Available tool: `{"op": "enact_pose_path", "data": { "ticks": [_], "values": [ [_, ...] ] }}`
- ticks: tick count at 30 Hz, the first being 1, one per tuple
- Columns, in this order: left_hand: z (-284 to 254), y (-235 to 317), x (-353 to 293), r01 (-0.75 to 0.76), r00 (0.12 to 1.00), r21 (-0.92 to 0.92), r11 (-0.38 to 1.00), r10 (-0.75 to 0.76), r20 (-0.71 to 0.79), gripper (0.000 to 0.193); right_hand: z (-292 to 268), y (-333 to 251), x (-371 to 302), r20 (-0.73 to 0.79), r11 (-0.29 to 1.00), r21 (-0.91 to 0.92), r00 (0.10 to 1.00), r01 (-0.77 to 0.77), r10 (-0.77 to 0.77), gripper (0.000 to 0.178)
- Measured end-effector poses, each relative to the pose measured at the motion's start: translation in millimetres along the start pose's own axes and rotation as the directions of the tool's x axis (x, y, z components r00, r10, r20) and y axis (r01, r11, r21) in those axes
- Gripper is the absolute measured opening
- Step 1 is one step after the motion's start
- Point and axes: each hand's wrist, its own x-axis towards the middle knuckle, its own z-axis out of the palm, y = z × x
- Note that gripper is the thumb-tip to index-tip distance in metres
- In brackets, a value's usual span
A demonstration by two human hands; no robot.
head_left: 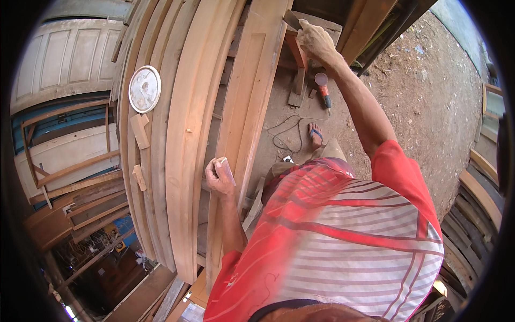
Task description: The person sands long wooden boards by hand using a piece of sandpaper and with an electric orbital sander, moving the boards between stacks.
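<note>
My left hand [219, 177] is closed on a small block faced with reddish sandpaper [228, 170], over a long wooden board with a recessed panel [244, 96]. Stretched far forward, my right hand [317, 42] grips a flat, dark, blade-like piece [292, 20] at the far right edge of that board. The shape of its held end is hidden by my fingers. Left of the panelled board runs a long pale plank [185, 129].
Several planks lie at left, carrying a round white lid [145, 89] and wood offcuts [140, 132]. An orange angle grinder [323, 91] and a dark cord [276, 140] lie on the ground near my sandalled foot [315, 134]. A wooden trestle [296, 64] stands under the board's far end.
</note>
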Motion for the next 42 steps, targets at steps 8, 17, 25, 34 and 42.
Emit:
{"op": "enact_pose_path", "data": {
  "ticks": [8, 17, 25, 34, 42],
  "values": [
    [0, -1, -1, 0.0, 1.0, -0.021, 1.0, 0.001, 0.031, 0.034, 9, -32, -85, 0.054, 0.993, -0.014, 0.992, 0.117, -0.116, 0.026],
    [1, -9, 0, -0.021, 1.0, -0.037, 0.999, 0.022, 0.016, 0.036, 8, -43, -120, -0.029, 0.998, 0.05, 0.999, 0.044, -0.042, 0.038],
    [0, 0, -2, 0.002, 1.0, -0.042, 0.999, -0.001, 0.025, 0.037, 19, -42, -123, 0.049, 0.991, 0.01, 0.99, 0.132, -0.132, 0.034],
    [0, 1, -1, 0.042, 0.999, -0.039, 0.998, -0.041, 0.035, 0.038, 38, -39, -120, -0.071, 0.946, 0.323, 0.997, 0.015, 0.009, 0.039],
    [0, 0, -3, 0.03, 0.999, 0.004, 1.0, -0.03, 0.017, 0.036, 80, -86, -146, -0.236, 0.886, 0.456, 0.971, 0.084, 0.029, 0.043]
  ]
}}
